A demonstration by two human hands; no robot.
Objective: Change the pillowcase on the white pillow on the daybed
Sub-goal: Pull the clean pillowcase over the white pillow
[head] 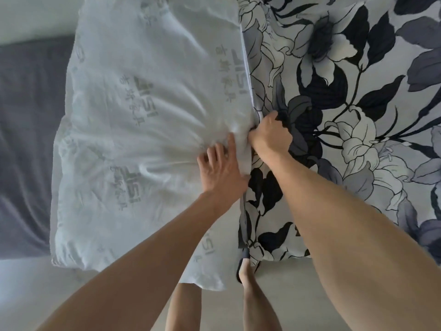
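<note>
We saw grey sheet (pixel 26 139) at left, pale floor (pixel 35 283) below. White pillow (pixel 143 115) lay partly out of floral pillowcase (pixel 346 115). Left hand (pixel 220 167) pressed on pillow beside opening, fingers straight. Right hand (pixel 270 134) gripped pillowcase edge, fingers curled, touching pillow.

Soft, even daylight fills the scene, with no glare and only faint shadows in the creases of the white pillow (pixel 143 111). Around the pillow, the frame edges bow with wide-angle distortion. The picture is slightly soft, and the forearms nearest the camera blur.
</note>
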